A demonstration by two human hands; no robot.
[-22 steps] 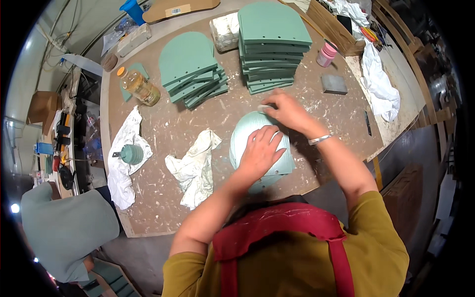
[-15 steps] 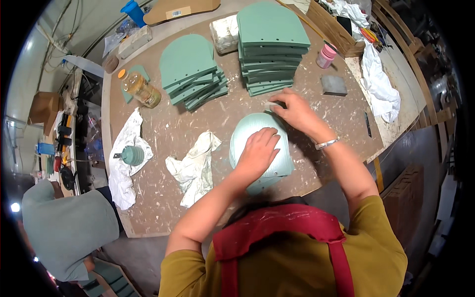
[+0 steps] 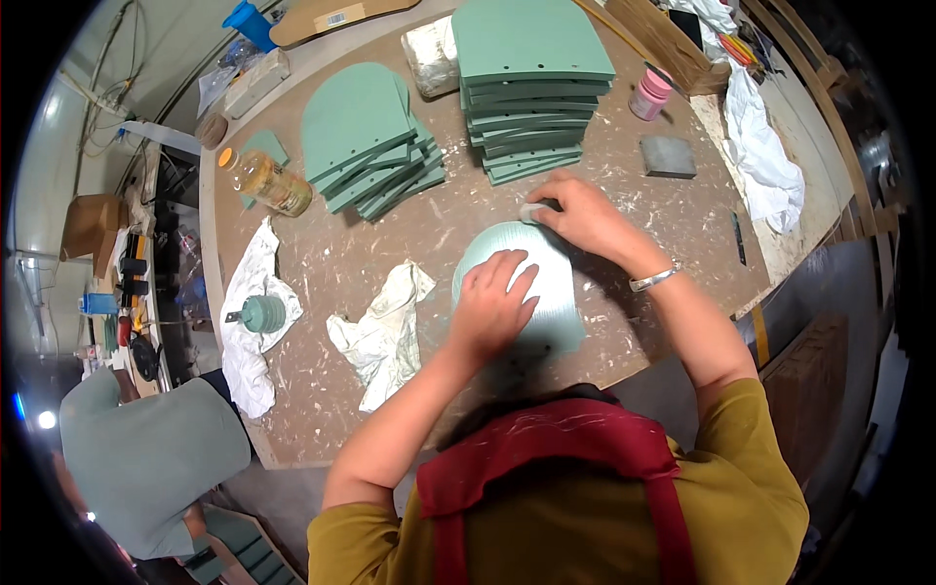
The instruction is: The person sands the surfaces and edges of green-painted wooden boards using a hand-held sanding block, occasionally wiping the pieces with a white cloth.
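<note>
A pale green panel [image 3: 546, 302] with a rounded far end lies on the brown worktable in front of me. My left hand [image 3: 495, 297] rests on its left part, fingers stretched out and slightly spread. At the panel's far rounded edge, my right hand [image 3: 577, 216] pinches a small pale grey pad [image 3: 532, 214] between thumb and fingers. The pad's exact kind is unclear, as the fingers cover part of it. Beyond my hands stand a tall stack of green panels [image 3: 531, 44] and a lower, fanned stack [image 3: 356, 112] to its left.
Crumpled white cloths [image 3: 380, 327] lie left; a green ribbed object [image 3: 263, 314] sits on another. An orange-capped bottle [image 3: 271, 183] stands far left. Right are a pink jar [image 3: 650, 95], a grey block [image 3: 668, 156] and a dark slim tool [image 3: 739, 239]. Another person [image 3: 156, 458] is at lower left.
My left hand has slid slightly left and nearer me on the panel, its fingers spreading more. The right hand stays at the far edge with the pad. The whole view has shifted a little.
</note>
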